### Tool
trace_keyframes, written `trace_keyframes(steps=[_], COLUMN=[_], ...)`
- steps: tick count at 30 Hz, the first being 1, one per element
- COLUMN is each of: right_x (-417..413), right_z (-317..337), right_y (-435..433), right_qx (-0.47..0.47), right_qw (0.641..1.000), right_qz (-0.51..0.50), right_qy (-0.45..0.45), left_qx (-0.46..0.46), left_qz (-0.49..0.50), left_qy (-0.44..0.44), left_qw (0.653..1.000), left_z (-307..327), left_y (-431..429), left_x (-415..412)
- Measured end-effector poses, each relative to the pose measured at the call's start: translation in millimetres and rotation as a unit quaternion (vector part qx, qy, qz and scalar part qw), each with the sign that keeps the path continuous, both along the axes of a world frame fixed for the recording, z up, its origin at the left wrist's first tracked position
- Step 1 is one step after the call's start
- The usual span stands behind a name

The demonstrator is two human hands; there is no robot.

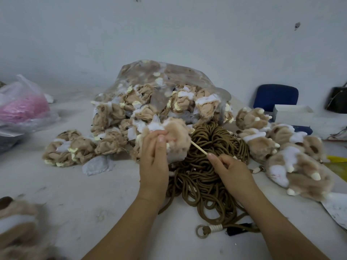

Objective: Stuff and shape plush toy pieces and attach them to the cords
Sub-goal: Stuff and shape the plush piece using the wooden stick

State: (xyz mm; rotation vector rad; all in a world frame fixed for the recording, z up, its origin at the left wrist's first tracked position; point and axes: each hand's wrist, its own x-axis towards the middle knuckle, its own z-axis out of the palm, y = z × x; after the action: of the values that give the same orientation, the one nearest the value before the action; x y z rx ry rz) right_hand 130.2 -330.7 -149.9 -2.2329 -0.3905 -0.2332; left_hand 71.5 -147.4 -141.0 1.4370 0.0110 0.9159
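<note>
The tan-and-white furry plush paw piece (175, 135) sits above the heap of brown cords (212, 177), gripped by my left hand (154, 158). My right hand (231, 170) pinches a thin wooden stick (199, 148) poking into it. A dozen or so finished clawed paws (281, 147) lie to the right. The clear plastic bag of unstuffed pieces (161, 96) looks full, so I judge most work is left.
</note>
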Motion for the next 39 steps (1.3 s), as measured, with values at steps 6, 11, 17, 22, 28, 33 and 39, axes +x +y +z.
trace_keyframes(steps=[6,11,17,22,28,33,39], right_x=[-3.0,3.5,2.6,0.3,-2.4,-0.7,0.9], right_z=[-3.2,-1.5,-2.7,-0.5,4.5,4.9,8.5], right_y=[3.7,-8.9,-10.2,-10.7,-16.0,-17.0,-20.6], right_qx=[0.042,0.040,0.020,0.018,-0.002,-0.013,-0.032], right_qw=[0.999,0.999,0.999,0.998,0.997,0.997,0.997], right_qz=[-0.016,-0.010,0.009,0.025,0.040,0.032,0.016], right_qy=[-0.015,-0.034,-0.049,-0.048,-0.067,-0.067,-0.073], left_qx=[-0.088,-0.003,0.178,0.143,0.196,0.210,0.169], left_qz=[-0.082,0.018,0.074,0.034,-0.002,0.029,0.093], left_qy=[0.081,0.167,0.136,0.136,0.152,0.173,0.093], left_qw=[0.989,0.986,0.972,0.980,0.969,0.962,0.977], left_z=[-1.8,-4.9,-7.9,-4.2,2.0,0.3,3.3], left_y=[-3.8,11.4,15.2,13.4,8.4,9.8,7.9], left_x=[2.5,3.5,9.8,9.1,0.0,2.3,-1.6])
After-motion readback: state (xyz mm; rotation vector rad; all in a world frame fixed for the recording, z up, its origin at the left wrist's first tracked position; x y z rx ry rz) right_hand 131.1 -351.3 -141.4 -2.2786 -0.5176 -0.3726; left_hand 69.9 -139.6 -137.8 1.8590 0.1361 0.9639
